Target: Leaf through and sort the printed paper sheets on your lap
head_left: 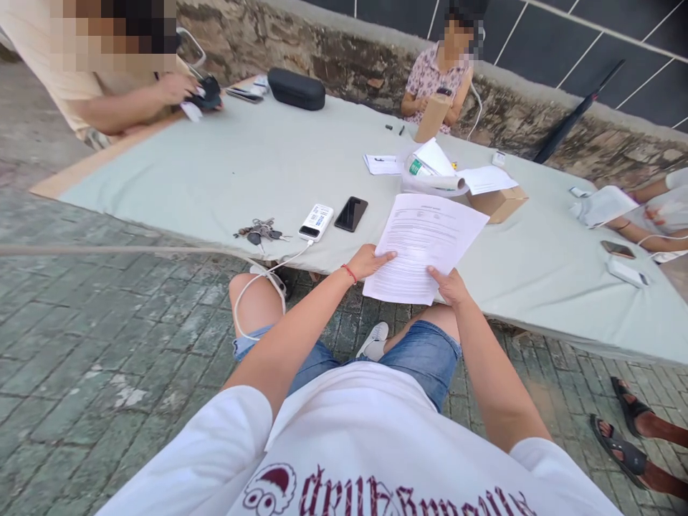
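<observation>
At the edge of the grey cloth-covered table [226,179], our left hand [368,261] and right hand [448,287] grip a printed white paper sheet [424,244], black phone [351,213] lying untouched nearby.

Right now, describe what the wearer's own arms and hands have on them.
Both arms are bare below short white sleeves. The left hand has a thin red string bracelet at the wrist. The right hand shows no band, watch or ring.
</observation>
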